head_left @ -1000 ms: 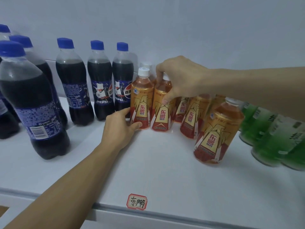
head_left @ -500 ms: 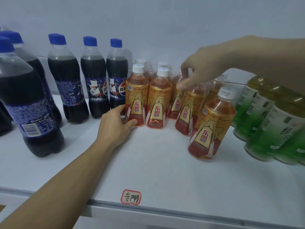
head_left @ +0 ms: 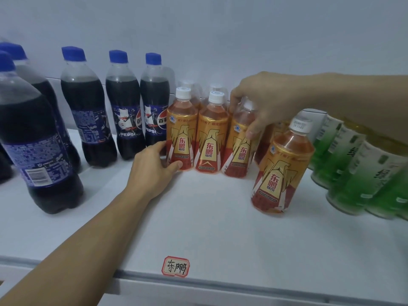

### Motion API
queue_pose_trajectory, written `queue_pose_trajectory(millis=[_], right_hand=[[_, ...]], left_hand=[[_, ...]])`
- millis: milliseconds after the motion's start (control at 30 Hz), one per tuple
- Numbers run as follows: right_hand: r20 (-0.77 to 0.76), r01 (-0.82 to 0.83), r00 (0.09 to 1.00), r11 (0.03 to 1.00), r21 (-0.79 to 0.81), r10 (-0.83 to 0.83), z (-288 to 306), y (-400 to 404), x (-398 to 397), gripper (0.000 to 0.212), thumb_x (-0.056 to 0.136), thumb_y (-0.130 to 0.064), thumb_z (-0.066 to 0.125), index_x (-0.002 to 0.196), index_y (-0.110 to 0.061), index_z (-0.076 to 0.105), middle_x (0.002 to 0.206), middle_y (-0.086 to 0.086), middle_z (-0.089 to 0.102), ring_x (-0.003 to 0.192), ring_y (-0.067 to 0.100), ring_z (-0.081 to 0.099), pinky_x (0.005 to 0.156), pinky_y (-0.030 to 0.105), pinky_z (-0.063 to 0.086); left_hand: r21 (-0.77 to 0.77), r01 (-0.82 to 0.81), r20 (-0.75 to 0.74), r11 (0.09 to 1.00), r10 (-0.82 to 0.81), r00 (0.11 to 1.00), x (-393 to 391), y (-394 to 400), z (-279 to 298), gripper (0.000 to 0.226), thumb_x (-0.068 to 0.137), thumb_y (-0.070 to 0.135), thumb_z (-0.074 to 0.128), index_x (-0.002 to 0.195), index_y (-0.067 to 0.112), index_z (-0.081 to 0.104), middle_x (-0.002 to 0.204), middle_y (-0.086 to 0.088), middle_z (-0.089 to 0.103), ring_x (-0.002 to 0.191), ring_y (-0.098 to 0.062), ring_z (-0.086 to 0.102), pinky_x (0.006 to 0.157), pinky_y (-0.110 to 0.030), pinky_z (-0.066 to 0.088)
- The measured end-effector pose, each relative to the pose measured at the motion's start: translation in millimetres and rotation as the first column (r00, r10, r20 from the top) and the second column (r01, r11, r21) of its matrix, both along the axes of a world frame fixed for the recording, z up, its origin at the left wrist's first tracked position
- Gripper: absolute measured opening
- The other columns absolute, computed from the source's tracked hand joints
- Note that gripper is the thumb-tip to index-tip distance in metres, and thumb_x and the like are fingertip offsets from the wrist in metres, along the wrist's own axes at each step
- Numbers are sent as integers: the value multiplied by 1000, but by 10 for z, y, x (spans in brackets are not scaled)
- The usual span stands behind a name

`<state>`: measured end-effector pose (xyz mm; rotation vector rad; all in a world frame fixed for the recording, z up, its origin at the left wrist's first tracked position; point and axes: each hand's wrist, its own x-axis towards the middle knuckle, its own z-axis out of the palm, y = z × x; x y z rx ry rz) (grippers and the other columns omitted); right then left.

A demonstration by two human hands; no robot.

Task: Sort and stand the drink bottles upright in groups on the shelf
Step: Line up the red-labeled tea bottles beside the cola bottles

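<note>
Several orange energy-drink bottles with white caps stand at the back middle of the white shelf. My left hand wraps round the base of the leftmost orange bottle, thumb in front. From above, my right hand grips the third orange bottle by its neck and shoulder; it stands close beside the second orange bottle. More orange bottles behind are partly hidden. One orange bottle stands alone further forward on the right.
Dark Pepsi bottles with blue caps stand in rows on the left, the nearest close to the front. Green tea bottles crowd the right side under my right forearm. A red-bordered handwritten label sticks to the shelf's front edge.
My right hand let go of the second orange bottle, moved right and came down on the third, which now stands straighter against the row. My left hand stayed on the leftmost bottle.
</note>
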<state>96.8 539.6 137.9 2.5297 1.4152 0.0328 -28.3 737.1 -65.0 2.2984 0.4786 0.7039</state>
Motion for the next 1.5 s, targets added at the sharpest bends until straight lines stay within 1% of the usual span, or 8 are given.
queue_pose_trajectory(millis=[300,467,567,667,767,1000,1200,1500], right_hand=[[39,6,999,992,125,-11,-156,-34,298,72,57,-56,91,118,-43,55,105,-8,56,96,20,55,72,34,45],[103,2,994,965,262,-31,134,-324,142,55,76,-80,54,108,-36,55,99,-11,62,84,9,60,61,25,40],[-6,115,993,985,127,-115,241,-547,-115,60,69,-89,40,97,-38,57,88,-11,68,63,7,67,58,29,49],[-159,186,969,981,-49,-192,135,-724,-338,51,69,-80,53,95,-37,62,86,-8,74,53,7,70,57,29,54],[-139,99,986,991,90,-86,26,-766,-390,22,80,-56,71,85,-36,66,89,-16,71,52,-1,67,60,27,48],[-44,-75,995,950,302,93,-34,-392,-509,10,82,-47,69,78,-39,68,82,-28,58,75,-14,56,64,20,39],[-90,-165,969,876,453,229,-78,245,-580,7,91,-37,70,84,-38,72,95,-21,67,82,-5,57,68,17,38],[-71,-198,963,861,469,260,-284,780,-490,14,94,-38,69,97,-28,77,109,-11,68,106,9,59,81,23,41]], left_hand=[[-1,4,11,1000,-4,1000,28,41,-33,59,85,31,81,140,27,60,124,6,71,90,-7,65,84,-27,48],[4,-6,8,1000,6,1000,43,46,-30,61,85,31,82,140,23,58,126,4,70,86,-4,63,83,-27,47],[-12,-14,0,1000,14,1000,47,31,-24,63,84,30,83,140,21,56,128,2,69,84,-3,60,83,-26,46],[-29,-18,-19,999,17,1000,50,13,-2,65,83,30,84,140,19,55,128,0,69,88,-8,61,83,-27,47],[-51,-11,-20,999,10,1000,25,17,1,61,84,30,83,138,21,56,117,6,68,81,0,62,78,-24,46],[-179,-137,90,974,155,984,-62,133,20,8,96,29,61,100,22,63,87,6,70,81,-18,70,77,-43,59],[-216,-108,121,970,136,983,-82,151,2,36,103,32,51,69,23,61,63,8,65,66,-12,64,58,-28,43],[-167,-44,86,985,59,994,-93,206,-1,60,108,43,38,65,7,61,61,-1,63,62,-16,56,64,-34,45]])
